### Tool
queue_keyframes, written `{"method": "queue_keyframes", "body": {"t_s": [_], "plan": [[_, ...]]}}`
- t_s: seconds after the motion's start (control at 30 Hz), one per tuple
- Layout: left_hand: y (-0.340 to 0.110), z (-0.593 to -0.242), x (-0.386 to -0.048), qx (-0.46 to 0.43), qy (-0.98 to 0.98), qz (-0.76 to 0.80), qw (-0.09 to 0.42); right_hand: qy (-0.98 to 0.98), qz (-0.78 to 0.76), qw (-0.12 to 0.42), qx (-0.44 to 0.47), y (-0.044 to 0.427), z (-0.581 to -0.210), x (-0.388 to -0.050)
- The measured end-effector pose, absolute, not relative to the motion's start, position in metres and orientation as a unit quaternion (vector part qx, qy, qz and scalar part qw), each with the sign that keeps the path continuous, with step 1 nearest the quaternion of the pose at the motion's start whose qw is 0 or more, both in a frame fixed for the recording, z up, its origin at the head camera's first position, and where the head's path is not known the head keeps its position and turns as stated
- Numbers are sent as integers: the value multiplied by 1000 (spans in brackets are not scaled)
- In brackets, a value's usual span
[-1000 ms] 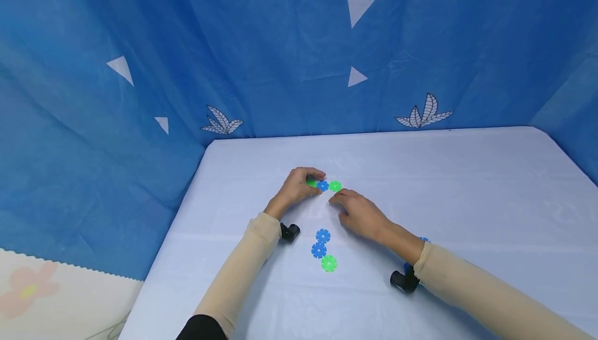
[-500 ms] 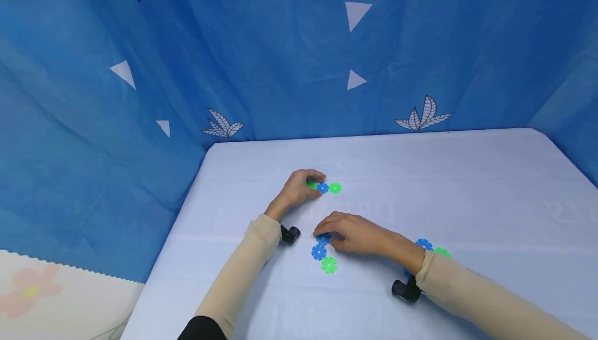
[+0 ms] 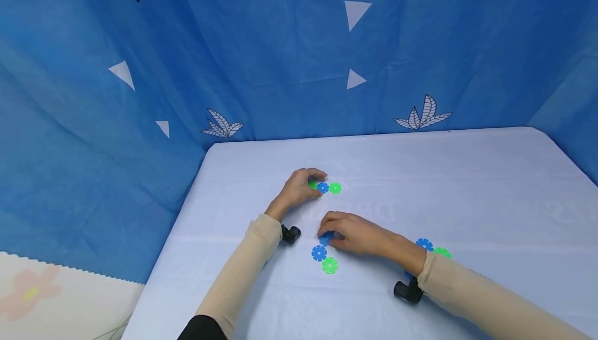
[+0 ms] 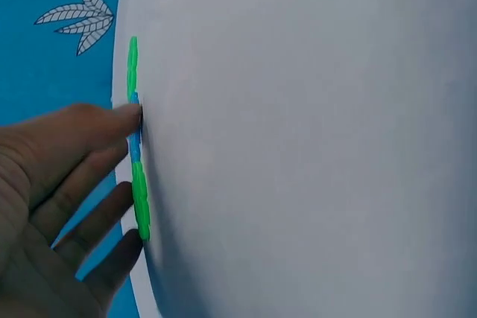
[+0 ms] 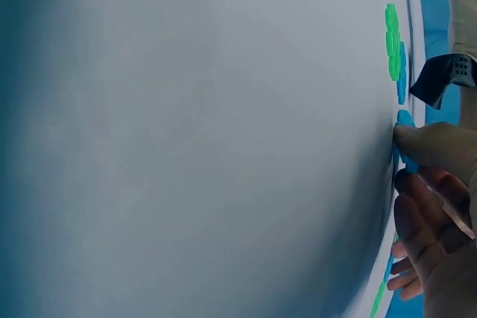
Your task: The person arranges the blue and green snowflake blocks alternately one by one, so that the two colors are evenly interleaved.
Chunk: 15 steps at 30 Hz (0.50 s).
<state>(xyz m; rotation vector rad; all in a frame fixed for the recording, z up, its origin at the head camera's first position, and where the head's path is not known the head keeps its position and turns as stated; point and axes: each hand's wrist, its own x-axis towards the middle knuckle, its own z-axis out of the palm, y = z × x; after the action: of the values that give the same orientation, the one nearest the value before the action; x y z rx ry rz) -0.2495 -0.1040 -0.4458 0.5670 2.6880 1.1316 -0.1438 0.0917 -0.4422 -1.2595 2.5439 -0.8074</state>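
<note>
In the head view my left hand [image 3: 295, 188] holds a row of notched plastic snowflake discs on the white table. A blue disc [image 3: 323, 188] sits between a green disc [image 3: 335, 188] on the right and a green one [image 4: 141, 200] partly covered by the hand. The left thumb presses the blue disc in the left wrist view. Nearer to me, my right hand [image 3: 353, 232] pinches another blue disc [image 3: 326, 239], partly hidden by its fingers. Just below lie a second blue disc [image 3: 319, 253] and a green disc [image 3: 329, 266].
By the right wrist lie a blue disc [image 3: 424, 244] and a green disc [image 3: 442, 252]; the forearm hides part of that area. Black wrist cameras [image 3: 291, 235] hang under both wrists. A blue curtain [image 3: 299, 59] stands behind the table's [image 3: 490, 184] far edge.
My right hand has come from beside the far row toward me and taken hold of the upper near blue disc, which has shifted slightly right. The left hand stays at the row.
</note>
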Motion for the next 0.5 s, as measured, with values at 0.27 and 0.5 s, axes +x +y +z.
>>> {"method": "queue_keyframes", "body": {"t_s": [0.27,0.5], "plan": [[-94,-443,-253,233,872,422,82,855,-283,96,-425,95,-443,-143],[-87,-444,-257,239,879,400,99,856,-275,98,-427,96,-444,-143]]}}
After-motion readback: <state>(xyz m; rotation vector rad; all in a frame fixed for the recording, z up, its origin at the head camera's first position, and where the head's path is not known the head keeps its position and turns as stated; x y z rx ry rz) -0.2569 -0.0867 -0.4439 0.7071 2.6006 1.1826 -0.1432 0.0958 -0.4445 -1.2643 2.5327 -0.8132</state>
